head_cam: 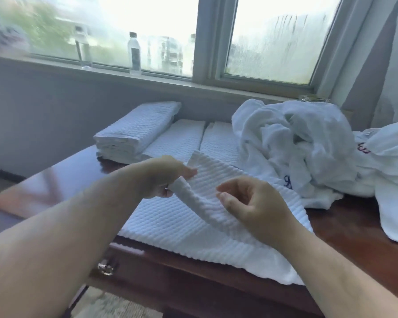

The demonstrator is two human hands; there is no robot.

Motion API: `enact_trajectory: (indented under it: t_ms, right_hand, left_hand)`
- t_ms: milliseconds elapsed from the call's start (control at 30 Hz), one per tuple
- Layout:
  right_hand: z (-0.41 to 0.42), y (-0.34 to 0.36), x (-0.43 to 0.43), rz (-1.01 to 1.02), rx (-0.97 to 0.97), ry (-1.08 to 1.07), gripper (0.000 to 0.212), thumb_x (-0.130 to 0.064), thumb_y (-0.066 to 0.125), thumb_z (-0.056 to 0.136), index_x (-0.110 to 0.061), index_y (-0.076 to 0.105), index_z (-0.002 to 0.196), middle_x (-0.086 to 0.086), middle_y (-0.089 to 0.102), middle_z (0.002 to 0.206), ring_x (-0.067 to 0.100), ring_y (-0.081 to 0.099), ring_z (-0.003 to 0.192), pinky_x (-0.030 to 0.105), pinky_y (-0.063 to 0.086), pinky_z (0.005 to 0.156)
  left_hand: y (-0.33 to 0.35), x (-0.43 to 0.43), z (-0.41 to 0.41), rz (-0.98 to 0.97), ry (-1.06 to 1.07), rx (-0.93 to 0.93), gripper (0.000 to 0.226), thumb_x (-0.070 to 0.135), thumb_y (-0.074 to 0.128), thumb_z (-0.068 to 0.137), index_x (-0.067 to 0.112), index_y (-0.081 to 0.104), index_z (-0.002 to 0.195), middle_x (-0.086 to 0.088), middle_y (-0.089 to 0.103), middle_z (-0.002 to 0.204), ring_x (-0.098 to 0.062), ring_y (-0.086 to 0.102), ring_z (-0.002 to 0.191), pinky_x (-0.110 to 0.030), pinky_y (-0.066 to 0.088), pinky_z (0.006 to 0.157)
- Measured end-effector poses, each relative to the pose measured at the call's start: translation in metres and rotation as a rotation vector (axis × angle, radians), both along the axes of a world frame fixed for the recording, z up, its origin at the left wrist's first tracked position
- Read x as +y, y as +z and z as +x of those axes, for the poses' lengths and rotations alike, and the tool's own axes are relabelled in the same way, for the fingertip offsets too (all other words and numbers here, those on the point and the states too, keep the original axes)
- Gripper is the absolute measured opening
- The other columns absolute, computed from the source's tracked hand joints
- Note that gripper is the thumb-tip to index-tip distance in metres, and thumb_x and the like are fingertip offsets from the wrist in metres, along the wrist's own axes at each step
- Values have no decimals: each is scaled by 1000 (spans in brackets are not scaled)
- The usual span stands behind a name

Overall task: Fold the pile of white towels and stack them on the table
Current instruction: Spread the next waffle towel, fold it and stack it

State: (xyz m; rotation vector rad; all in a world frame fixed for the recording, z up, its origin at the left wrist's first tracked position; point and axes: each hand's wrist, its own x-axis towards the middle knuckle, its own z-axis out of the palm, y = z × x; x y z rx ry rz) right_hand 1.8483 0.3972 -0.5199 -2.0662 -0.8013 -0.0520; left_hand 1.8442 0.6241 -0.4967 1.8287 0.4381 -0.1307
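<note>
A white ribbed towel lies spread across the front of the dark wooden table. My left hand pinches the towel's lifted left corner and holds it above the cloth. Just to the right, my right hand hovers over the raised fold with its fingers loosely curled, and nothing is held in it. A stack of folded towels stands at the back left. Beside it lie two flat folded towels. The loose pile of white towels is heaped at the back right.
Two clear water bottles stand on the window sill behind the table. A white cloth with red embroidery hangs over the table's right side. A metal drawer pull shows on the table's front below my left forearm.
</note>
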Motion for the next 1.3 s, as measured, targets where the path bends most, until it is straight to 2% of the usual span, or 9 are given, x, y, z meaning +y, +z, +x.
enact_trajectory:
  t_ms: [67, 167, 233, 433, 667, 833, 967, 1133, 1300]
  right_hand:
    - [5, -5, 13, -84, -57, -5, 10, -32, 67, 92, -38, 70, 99, -22, 72, 90, -8, 66, 92, 10, 51, 79]
    - [16, -12, 33, -255, -113, 39, 19, -36, 63, 94, -35, 71, 112, -31, 64, 105, -12, 59, 101, 2, 41, 82]
    - [22, -19, 45, -371, -127, 54, 23, -38, 60, 96, -35, 68, 117, -27, 59, 115, -7, 55, 108, 8, 40, 88]
    - [25, -39, 70, -487, -235, 92, 22, -38, 58, 98, -34, 68, 117, -25, 50, 115, 7, 44, 122, 30, 37, 108]
    - [33, -33, 80, -461, -198, 168, 18, -41, 62, 95, -35, 69, 111, -27, 53, 100, -12, 48, 91, 5, 34, 78]
    - [29, -34, 88, -516, -248, 181, 15, -41, 60, 96, -36, 69, 107, -20, 58, 108, -1, 50, 102, 22, 43, 92]
    - [32, -33, 86, -499, -219, 182, 14, -39, 63, 95, -35, 71, 106, -21, 59, 103, -5, 51, 93, 18, 42, 85]
    - [39, -34, 82, -538, -337, 13, 27, -37, 57, 96, -34, 68, 121, -14, 61, 126, 10, 48, 122, 30, 36, 102]
    - [48, -51, 81, -806, -89, -45, 66, -63, 28, 101, -30, 24, 159, -4, 16, 168, 22, 7, 155, 40, 7, 122]
  left_hand:
    - [0, 26, -7, 8, 74, -3, 26, 24, 69, 95, 4, 68, 112, -12, 76, 106, -24, 72, 90, -33, 57, 81]
    - [-3, 65, -20, 117, 155, -7, 14, 24, 69, 95, 10, 68, 95, 2, 75, 70, -12, 72, 62, -25, 57, 58]
    - [-10, 87, -26, 153, 227, 20, 12, 22, 68, 94, 10, 69, 90, -1, 74, 77, -17, 71, 69, -30, 57, 68]
    - [-29, 106, -24, 340, 299, 130, 25, 14, 60, 91, 14, 50, 68, -4, 50, 68, -20, 46, 58, -26, 39, 53]
    - [-33, 126, -35, 328, 353, 116, 21, 21, 49, 85, 19, 44, 64, 2, 44, 54, -18, 37, 48, -26, 29, 52]
    - [-49, 129, -28, 581, 284, 159, 35, 32, 40, 99, 8, 65, 101, -16, 66, 116, -26, 61, 95, -39, 45, 84]
    - [-64, 128, -27, 965, 296, 168, 41, 41, 45, 94, 13, 55, 122, -6, 54, 124, -27, 48, 113, -40, 44, 92]
    - [-67, 98, -33, 1110, 131, -319, 46, 36, 46, 98, 34, 45, 143, 5, 38, 153, -19, 25, 141, -41, 25, 112]
    - [-81, 75, -27, 1058, -284, -147, 59, 58, 27, 104, 41, 14, 159, 8, 3, 169, -10, -3, 155, -33, -6, 123]
